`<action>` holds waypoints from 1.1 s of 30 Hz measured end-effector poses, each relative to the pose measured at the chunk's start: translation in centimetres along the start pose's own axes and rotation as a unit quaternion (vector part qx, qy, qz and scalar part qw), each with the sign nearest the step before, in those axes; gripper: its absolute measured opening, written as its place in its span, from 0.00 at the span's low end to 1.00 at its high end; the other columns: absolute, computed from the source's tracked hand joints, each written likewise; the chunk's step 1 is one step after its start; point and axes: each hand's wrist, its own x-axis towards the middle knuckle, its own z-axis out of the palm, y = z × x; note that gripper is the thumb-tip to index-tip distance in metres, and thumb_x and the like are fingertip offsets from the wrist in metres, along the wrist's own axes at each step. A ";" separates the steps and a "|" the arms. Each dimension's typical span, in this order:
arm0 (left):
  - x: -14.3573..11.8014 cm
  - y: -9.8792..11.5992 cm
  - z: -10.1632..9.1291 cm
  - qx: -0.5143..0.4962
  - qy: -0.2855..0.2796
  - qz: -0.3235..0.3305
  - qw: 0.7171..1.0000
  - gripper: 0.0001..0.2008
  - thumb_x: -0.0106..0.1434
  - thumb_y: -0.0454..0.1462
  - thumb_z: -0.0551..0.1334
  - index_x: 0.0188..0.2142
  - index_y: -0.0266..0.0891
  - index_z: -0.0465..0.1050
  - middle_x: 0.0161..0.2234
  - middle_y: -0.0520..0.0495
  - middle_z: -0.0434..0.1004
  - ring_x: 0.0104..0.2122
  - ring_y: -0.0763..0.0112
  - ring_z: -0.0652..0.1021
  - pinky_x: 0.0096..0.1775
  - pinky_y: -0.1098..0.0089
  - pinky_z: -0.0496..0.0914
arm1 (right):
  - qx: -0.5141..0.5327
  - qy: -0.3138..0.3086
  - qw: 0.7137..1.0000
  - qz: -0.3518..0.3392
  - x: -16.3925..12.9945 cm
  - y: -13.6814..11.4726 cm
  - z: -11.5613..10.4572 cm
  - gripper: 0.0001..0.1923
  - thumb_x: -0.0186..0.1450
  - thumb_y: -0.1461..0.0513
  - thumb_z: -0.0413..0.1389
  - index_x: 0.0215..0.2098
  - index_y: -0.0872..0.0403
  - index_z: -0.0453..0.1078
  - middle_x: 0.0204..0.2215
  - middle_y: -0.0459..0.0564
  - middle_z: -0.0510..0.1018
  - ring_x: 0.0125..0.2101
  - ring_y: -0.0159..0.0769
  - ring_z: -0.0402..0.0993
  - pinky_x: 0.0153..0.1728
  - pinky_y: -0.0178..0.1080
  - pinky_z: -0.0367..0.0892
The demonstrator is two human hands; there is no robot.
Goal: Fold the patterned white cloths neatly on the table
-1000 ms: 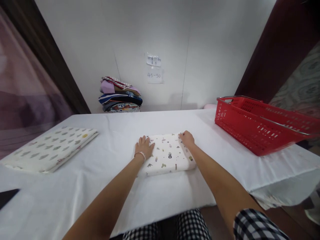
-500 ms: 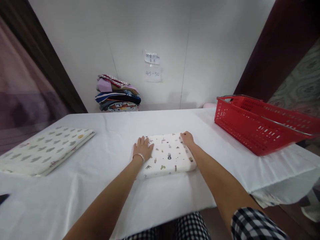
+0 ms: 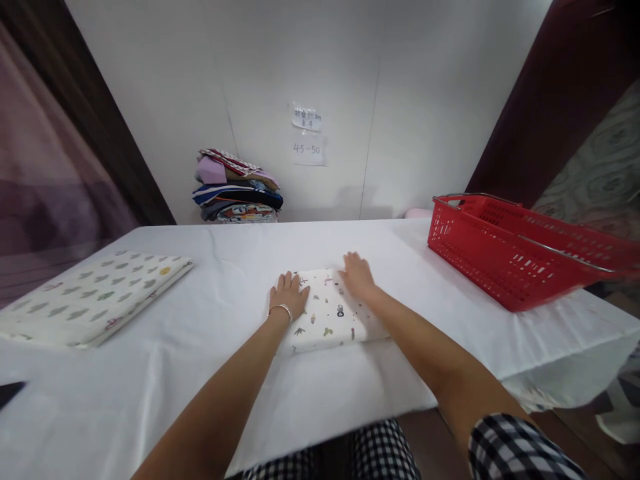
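A small folded white cloth (image 3: 327, 320) printed with little figures lies on the white-covered table (image 3: 250, 380) in front of me. My left hand (image 3: 289, 295) rests flat on the cloth's left edge, fingers spread, a bracelet on the wrist. My right hand (image 3: 356, 275) lies flat on the cloth's far right part, fingers stretched forward. Neither hand grips anything.
A larger folded cloth (image 3: 95, 297) with a green leaf print lies at the table's left. A red plastic basket (image 3: 505, 250) stands at the right. A stack of folded clothes (image 3: 237, 197) sits against the wall, below two paper notes (image 3: 309, 137). A dark object (image 3: 9, 393) shows at the left edge.
My right hand has slid left from the cloth's far right corner onto its top. My left hand has stayed at the left edge.
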 end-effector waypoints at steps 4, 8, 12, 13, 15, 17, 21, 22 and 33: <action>0.1 -0.1 0.1 0.003 0.009 0.001 1.000 0.32 0.62 0.50 0.38 0.62 0.37 0.47 0.64 0.46 0.38 0.62 0.59 0.43 0.57 0.53 0.49 | 0.041 -0.080 0.989 -0.120 -0.7 -4.3 1.8 0.35 0.64 0.46 0.39 0.62 0.57 0.46 0.63 0.54 0.46 0.62 0.41 0.37 0.58 0.47 0.37; 0.1 -0.1 0.1 -0.001 -0.004 0.000 1.000 0.33 0.62 0.51 0.38 0.62 0.38 0.45 0.65 0.47 0.36 0.62 0.60 0.42 0.58 0.53 0.49 | 0.021 -0.134 0.988 -0.070 -0.5 -2.6 2.6 0.38 0.63 0.43 0.35 0.63 0.57 0.45 0.64 0.53 0.43 0.62 0.41 0.35 0.58 0.49 0.33; 0.1 -0.2 0.1 -0.005 -0.010 0.003 1.000 0.33 0.62 0.51 0.37 0.63 0.39 0.45 0.65 0.48 0.35 0.63 0.60 0.41 0.58 0.52 0.49 | -0.023 -0.123 0.992 0.032 -0.4 1.4 2.0 0.43 0.62 0.40 0.30 0.64 0.60 0.41 0.64 0.55 0.41 0.63 0.41 0.31 0.58 0.48 0.30; 0.2 -0.2 0.2 -0.005 -0.009 0.004 1.000 0.33 0.62 0.52 0.37 0.63 0.39 0.45 0.65 0.48 0.35 0.63 0.60 0.41 0.58 0.52 0.49 | -0.032 -0.124 0.991 0.048 -0.5 2.1 1.9 0.43 0.61 0.40 0.30 0.64 0.60 0.40 0.64 0.54 0.40 0.63 0.41 0.30 0.58 0.48 0.29; 0.2 -0.3 0.3 -0.007 -0.007 0.005 1.000 0.33 0.62 0.52 0.37 0.63 0.39 0.45 0.65 0.48 0.35 0.63 0.60 0.41 0.57 0.52 0.49 | -0.044 -0.128 0.988 0.075 -0.7 2.8 1.9 0.43 0.61 0.40 0.29 0.64 0.59 0.38 0.64 0.52 0.37 0.63 0.41 0.28 0.58 0.50 0.29; 0.1 -0.3 0.4 -0.010 -0.005 0.003 1.000 0.34 0.62 0.52 0.37 0.63 0.38 0.44 0.65 0.48 0.35 0.63 0.60 0.41 0.57 0.51 0.49 | -0.049 -0.131 0.986 0.092 -0.8 2.9 1.9 0.43 0.61 0.40 0.28 0.64 0.59 0.36 0.64 0.51 0.35 0.62 0.40 0.26 0.58 0.52 0.29; 0.1 -0.4 0.1 -0.020 -0.016 -0.003 1.000 0.34 0.62 0.52 0.37 0.63 0.37 0.42 0.65 0.48 0.33 0.63 0.61 0.40 0.58 0.52 0.49 | -0.051 -0.139 0.984 0.098 -0.9 2.4 1.8 0.42 0.62 0.41 0.29 0.65 0.60 0.35 0.64 0.51 0.34 0.62 0.39 0.25 0.58 0.52 0.30; 0.2 -0.4 -0.2 -0.024 -0.024 -0.002 0.999 0.34 0.62 0.52 0.38 0.63 0.37 0.43 0.65 0.47 0.33 0.63 0.61 0.40 0.58 0.52 0.49 | -0.051 -0.140 0.984 0.099 -0.9 2.3 1.7 0.42 0.62 0.41 0.30 0.64 0.60 0.35 0.64 0.51 0.34 0.62 0.39 0.25 0.58 0.52 0.30; 1.2 0.0 -0.2 -0.032 -0.023 -0.002 0.999 0.37 0.60 0.56 0.36 0.63 0.39 0.41 0.64 0.48 0.33 0.63 0.61 0.39 0.58 0.48 0.45 | -0.036 -0.136 0.985 0.097 -1.2 2.3 1.6 0.41 0.63 0.42 0.31 0.64 0.59 0.36 0.64 0.53 0.36 0.63 0.38 0.26 0.58 0.52 0.37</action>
